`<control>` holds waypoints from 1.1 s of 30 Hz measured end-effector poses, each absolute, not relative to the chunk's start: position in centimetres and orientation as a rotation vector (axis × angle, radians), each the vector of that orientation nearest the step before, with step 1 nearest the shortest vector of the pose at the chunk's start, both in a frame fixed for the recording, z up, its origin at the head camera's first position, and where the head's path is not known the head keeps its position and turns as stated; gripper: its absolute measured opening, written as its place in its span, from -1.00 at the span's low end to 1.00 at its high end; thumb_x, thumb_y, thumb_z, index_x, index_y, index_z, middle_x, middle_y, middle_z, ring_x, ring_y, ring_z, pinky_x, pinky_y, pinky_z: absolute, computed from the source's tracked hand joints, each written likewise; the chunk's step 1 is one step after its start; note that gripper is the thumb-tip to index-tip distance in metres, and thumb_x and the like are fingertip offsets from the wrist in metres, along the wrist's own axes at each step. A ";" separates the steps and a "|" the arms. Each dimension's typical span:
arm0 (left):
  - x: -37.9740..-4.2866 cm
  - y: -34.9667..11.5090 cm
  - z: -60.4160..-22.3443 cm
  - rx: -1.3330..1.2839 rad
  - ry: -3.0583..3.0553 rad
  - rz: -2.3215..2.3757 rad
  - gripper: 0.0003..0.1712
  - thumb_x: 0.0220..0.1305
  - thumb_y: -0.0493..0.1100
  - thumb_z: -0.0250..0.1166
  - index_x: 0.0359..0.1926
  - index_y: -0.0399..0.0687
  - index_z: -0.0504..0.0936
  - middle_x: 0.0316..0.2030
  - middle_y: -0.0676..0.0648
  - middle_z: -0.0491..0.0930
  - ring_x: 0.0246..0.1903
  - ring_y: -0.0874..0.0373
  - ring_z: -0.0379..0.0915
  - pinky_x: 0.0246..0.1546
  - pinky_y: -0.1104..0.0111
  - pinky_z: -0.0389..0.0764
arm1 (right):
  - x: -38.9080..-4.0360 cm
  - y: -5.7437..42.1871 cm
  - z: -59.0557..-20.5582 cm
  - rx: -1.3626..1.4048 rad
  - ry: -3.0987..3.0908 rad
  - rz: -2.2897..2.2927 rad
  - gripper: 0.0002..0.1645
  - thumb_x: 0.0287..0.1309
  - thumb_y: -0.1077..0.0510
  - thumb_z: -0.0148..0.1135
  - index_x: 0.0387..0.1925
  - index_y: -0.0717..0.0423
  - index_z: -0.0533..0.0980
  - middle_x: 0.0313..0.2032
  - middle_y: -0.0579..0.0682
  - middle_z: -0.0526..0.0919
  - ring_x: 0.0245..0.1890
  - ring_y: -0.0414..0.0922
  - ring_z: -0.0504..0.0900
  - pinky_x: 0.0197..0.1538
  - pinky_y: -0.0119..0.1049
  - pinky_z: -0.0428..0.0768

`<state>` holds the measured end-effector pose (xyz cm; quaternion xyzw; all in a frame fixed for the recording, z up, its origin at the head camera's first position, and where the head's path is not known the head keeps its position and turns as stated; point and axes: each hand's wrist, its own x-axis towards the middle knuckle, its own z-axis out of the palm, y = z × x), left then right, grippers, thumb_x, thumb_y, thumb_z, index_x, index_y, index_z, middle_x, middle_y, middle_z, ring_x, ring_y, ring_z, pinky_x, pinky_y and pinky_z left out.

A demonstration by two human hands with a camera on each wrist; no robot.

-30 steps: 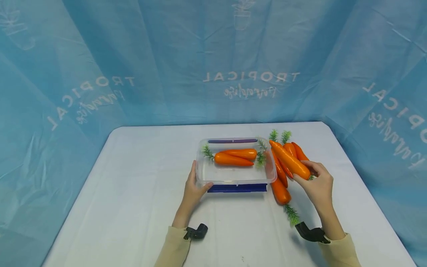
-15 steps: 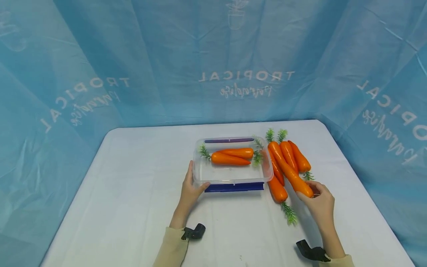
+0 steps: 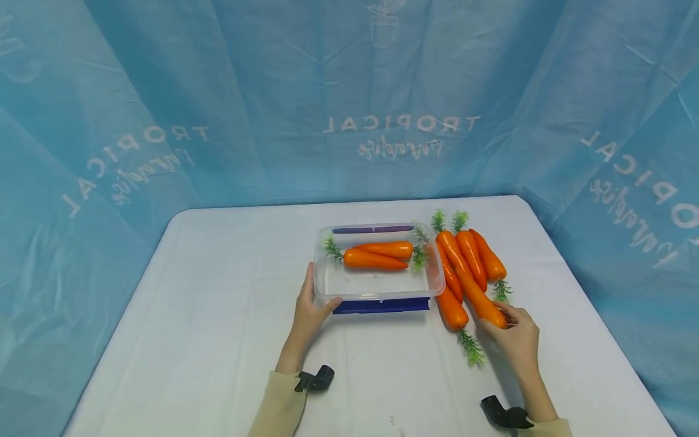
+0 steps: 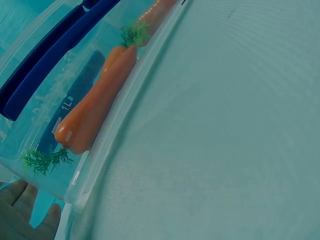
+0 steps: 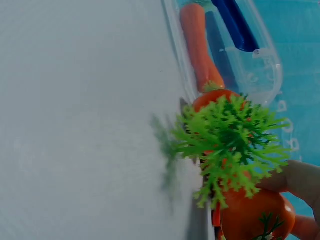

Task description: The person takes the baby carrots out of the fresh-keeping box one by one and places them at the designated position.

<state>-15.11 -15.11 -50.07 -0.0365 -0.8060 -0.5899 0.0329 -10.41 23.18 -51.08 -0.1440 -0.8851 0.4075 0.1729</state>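
Note:
A clear plastic food container (image 3: 377,286) with blue clips stands at mid table. Two orange carrots (image 3: 374,260) with green tops lie inside it, side by side. My left hand (image 3: 309,312) holds the container's near left corner, thumb along the front and fingers along the side; in the left wrist view only part of the hand (image 4: 22,212) shows. To the right of the container, my right hand (image 3: 516,340) pinches the thick end of a long carrot (image 3: 471,288), which lies slantwise among other carrots. The right wrist view shows that end (image 5: 257,215) between finger and thumb.
Several more carrots (image 3: 491,262) lie right of the container. One carrot (image 3: 452,311) lies closest to the front, its leafy top (image 3: 471,349) towards me. A white cloth covers the table (image 3: 229,315); a blue curtain (image 3: 273,91) hangs around its back and sides.
My right hand has drawn the thick end of its carrot towards me and lowered it beside the others. My left hand and the container stay nearly in place; the head view shifts slightly.

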 end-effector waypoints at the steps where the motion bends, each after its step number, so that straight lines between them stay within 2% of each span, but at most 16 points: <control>1: -15.0 -15.1 -50.0 -0.116 -2.477 -1.811 0.13 0.12 -0.18 0.36 0.50 -0.19 -0.21 0.50 -0.25 -0.15 0.49 -0.16 -0.20 0.48 -0.02 -0.05 | -10.4 23.2 -51.2 -0.400 -2.516 1.154 -0.48 -0.16 0.26 0.49 -0.05 0.27 0.61 -0.31 0.18 0.57 -0.42 -0.42 0.35 -0.40 -0.77 0.36; 7: -15.1 -15.0 -49.7 -0.156 -2.463 -1.814 0.09 0.13 -0.24 0.33 0.50 -0.21 -0.21 0.50 -0.26 -0.16 0.49 -0.17 -0.21 0.47 -0.04 -0.05 | -10.6 23.0 -51.7 -0.406 -2.541 1.165 -0.49 -0.12 0.22 0.48 -0.04 0.28 0.60 -0.26 0.21 0.59 -0.39 -0.36 0.41 -0.42 -0.73 0.41; 14: -15.0 -15.1 -49.8 -0.135 -2.471 -1.812 0.10 0.13 -0.22 0.33 0.50 -0.21 -0.21 0.50 -0.26 -0.16 0.49 -0.17 -0.21 0.47 -0.04 -0.06 | -10.7 22.6 -51.4 -0.396 -2.622 1.203 -0.42 -0.02 0.11 0.44 0.03 0.32 0.53 -0.14 0.30 0.57 -0.25 0.06 0.55 -0.43 -0.62 0.45; 19: -15.3 -15.3 -50.5 -0.134 -2.466 -1.824 0.13 0.11 -0.19 0.36 0.50 -0.20 -0.21 0.50 -0.26 -0.17 0.48 -0.18 -0.20 0.46 -0.05 -0.03 | -10.9 22.4 -50.9 -0.392 -2.673 1.173 -0.41 0.01 0.08 0.42 0.04 0.33 0.51 -0.11 0.33 0.58 -0.23 0.11 0.56 -0.46 -0.58 0.46; 22: -16.0 -15.5 -51.9 -0.141 -2.448 -1.849 0.15 0.09 -0.18 0.37 0.51 -0.14 -0.22 0.51 -0.22 -0.19 0.49 -0.17 -0.23 0.46 -0.06 -0.04 | -11.0 22.4 -50.3 -0.391 -2.694 1.124 -0.42 0.05 0.07 0.39 0.05 0.33 0.52 -0.08 0.32 0.58 -0.16 0.15 0.57 -0.35 -0.53 0.49; 24: -16.5 -15.6 -52.8 -0.145 -2.436 -1.864 0.17 0.09 -0.17 0.38 0.51 -0.09 -0.23 0.51 -0.18 -0.20 0.50 -0.14 -0.25 0.46 -0.06 -0.05 | -11.3 22.4 -49.7 -0.370 -2.665 1.097 -0.47 0.08 0.09 0.37 0.02 0.35 0.53 -0.08 0.32 0.59 -0.13 0.17 0.58 -0.26 -0.39 0.56; 27: -16.8 -15.6 -53.7 -0.148 -2.423 -1.860 0.17 0.10 -0.12 0.39 0.52 -0.01 -0.24 0.52 -0.12 -0.19 0.50 -0.09 -0.24 0.47 -0.03 -0.04 | -11.9 22.1 -48.6 -0.304 -2.579 1.098 -0.58 0.11 0.16 0.33 -0.03 0.35 0.56 -0.11 0.29 0.62 -0.12 0.15 0.58 -0.11 -0.24 0.56; 30: -16.8 -15.6 -53.9 -0.143 -2.419 -1.837 0.18 0.09 -0.08 0.40 0.52 0.01 -0.22 0.52 -0.10 -0.17 0.50 -0.07 -0.21 0.47 -0.02 -0.02 | -13.0 21.5 -47.5 -0.181 -2.507 1.127 -0.66 0.13 0.22 0.30 -0.08 0.34 0.58 -0.15 0.26 0.65 -0.14 0.10 0.56 -0.05 -0.42 0.52; 32: -16.7 -15.7 -53.9 -0.149 -2.416 -1.826 0.18 0.08 -0.07 0.40 0.52 0.01 -0.22 0.52 -0.11 -0.16 0.50 -0.08 -0.20 0.47 -0.02 -0.02 | -13.8 20.9 -47.1 -0.094 -2.487 1.135 -0.70 0.13 0.23 0.29 -0.11 0.32 0.59 -0.16 0.23 0.67 -0.16 0.07 0.57 -0.10 -0.67 0.42; 33: -16.6 -15.8 -53.9 -0.145 -2.415 -1.827 0.18 0.07 -0.08 0.41 0.52 0.01 -0.21 0.52 -0.11 -0.15 0.50 -0.08 -0.19 0.46 -0.03 -0.02 | -14.2 20.5 -46.8 -0.042 -2.480 1.130 -0.70 0.12 0.24 0.30 -0.12 0.32 0.60 -0.17 0.22 0.68 -0.17 0.07 0.59 -0.11 -0.71 0.41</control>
